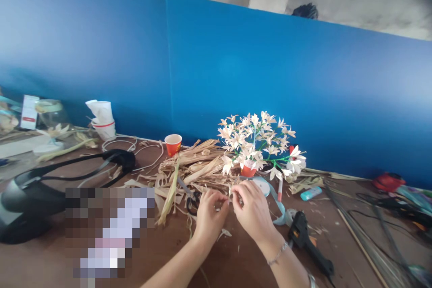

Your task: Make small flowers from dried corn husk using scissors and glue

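On the brown wooden worktop [216,263], a full spray of cream husk flowers [258,137] already stands in a red paper cup [249,171] ahead of your hands, and a heap of dry tan corn husks [192,166] remains beyond your left hand [209,216]. Your right hand [253,211] joins it in a pinch, fingertips closed on a small pale husk piece [230,192] between them; a black hot glue gun [300,234] sits just off your right hand.

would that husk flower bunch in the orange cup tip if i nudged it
Probably, yes. The pale husk flowers spread wide above a small orange paper cup, so the bunch looks top-heavy. The thin petals look light and fragile, apt to crease if pressed. The dried husk pile beside it might steady it slightly.
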